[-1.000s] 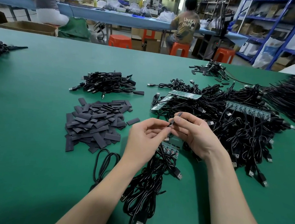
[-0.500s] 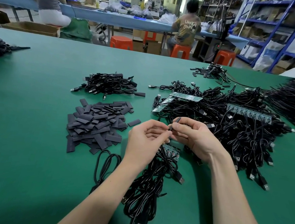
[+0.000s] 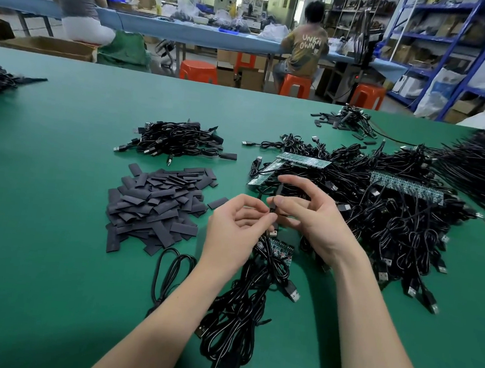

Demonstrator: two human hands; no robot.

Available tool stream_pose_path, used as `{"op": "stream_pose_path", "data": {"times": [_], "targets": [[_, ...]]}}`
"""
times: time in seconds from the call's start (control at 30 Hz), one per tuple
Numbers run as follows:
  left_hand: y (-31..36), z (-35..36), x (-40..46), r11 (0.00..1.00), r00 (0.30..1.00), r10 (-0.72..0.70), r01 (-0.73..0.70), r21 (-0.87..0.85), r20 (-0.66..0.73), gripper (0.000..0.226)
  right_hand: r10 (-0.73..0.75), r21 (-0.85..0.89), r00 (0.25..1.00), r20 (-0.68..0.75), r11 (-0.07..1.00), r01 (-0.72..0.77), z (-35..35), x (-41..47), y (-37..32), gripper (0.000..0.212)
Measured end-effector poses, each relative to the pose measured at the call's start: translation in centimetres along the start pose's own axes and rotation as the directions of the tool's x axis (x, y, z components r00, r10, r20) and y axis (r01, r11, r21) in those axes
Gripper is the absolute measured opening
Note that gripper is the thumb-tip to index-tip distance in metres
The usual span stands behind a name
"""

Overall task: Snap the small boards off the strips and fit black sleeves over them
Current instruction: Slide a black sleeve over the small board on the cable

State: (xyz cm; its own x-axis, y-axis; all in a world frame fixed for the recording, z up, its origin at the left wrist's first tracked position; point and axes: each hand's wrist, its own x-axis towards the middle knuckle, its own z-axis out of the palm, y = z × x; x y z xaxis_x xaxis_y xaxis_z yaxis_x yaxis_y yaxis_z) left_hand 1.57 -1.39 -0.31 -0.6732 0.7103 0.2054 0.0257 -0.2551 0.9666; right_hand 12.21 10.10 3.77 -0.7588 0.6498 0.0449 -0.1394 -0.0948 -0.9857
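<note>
My left hand (image 3: 236, 227) and my right hand (image 3: 311, 216) meet above the green table, fingertips pinched together on a thin black sleeve (image 3: 277, 194) that stands nearly upright over a small board with a cable. The board itself is mostly hidden by my fingers. Under my hands lies a short green board strip (image 3: 279, 247) on a bundle of black cables (image 3: 242, 310). A pile of flat black sleeves (image 3: 157, 202) sits to the left. Longer board strips (image 3: 303, 160) (image 3: 406, 187) lie on the cable heap to the right.
A big heap of black USB cables (image 3: 401, 227) fills the right side of the green table (image 3: 55, 226). A smaller cable pile (image 3: 177, 141) lies behind the sleeves, another (image 3: 349, 120) at the far right. Two people sit at a bench beyond the table.
My hands have kept together at the same place; the sleeve has tilted from slanted to nearly upright, and my right hand's fingers have spread more.
</note>
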Motion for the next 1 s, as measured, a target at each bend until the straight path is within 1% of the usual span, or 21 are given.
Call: {"op": "stream_pose_path", "data": {"times": [0.1,0.17,0.4,0.73,0.87,0.93,1.0], "targets": [[0.1,-0.1,0.1,1.000,1.000,-0.011,0.011,0.001,-0.027,0.014,-0.045,-0.064,0.999,-0.001,0.997,0.045,0.5,0.2,0.0,0.030],[0.1,-0.1,0.1,1.000,1.000,-0.013,0.013,0.007,-0.025,0.014,-0.062,-0.065,0.998,-0.023,0.996,0.061,0.7,0.2,0.0,0.025],[0.0,-0.1,0.0,0.998,1.000,-0.010,0.010,0.070,-0.003,0.012,-0.034,-0.029,0.998,-0.046,0.999,0.033,0.6,0.1,0.3,0.033],[-0.2,-0.2,-0.1,0.994,1.000,-0.002,0.003,0.108,-0.004,0.013,-0.009,-0.004,1.000,-0.024,1.000,0.009,0.3,0.2,0.4,0.032],[0.0,-0.1,0.1,0.997,1.000,-0.026,0.027,0.066,-0.008,0.013,-0.037,0.022,0.998,-0.052,0.999,0.038,0.3,0.3,0.8,0.028],[0.1,0.0,0.1,0.998,0.999,-0.036,0.036,0.048,-0.007,0.014,-0.037,0.035,0.997,-0.069,0.999,0.039,0.2,0.4,1.0,0.032],[0.2,0.0,0.0,0.999,0.999,-0.036,0.036,0.038,-0.006,0.014,-0.015,0.033,0.998,-0.055,0.999,0.016,0.0,0.5,1.0,0.040]]}}
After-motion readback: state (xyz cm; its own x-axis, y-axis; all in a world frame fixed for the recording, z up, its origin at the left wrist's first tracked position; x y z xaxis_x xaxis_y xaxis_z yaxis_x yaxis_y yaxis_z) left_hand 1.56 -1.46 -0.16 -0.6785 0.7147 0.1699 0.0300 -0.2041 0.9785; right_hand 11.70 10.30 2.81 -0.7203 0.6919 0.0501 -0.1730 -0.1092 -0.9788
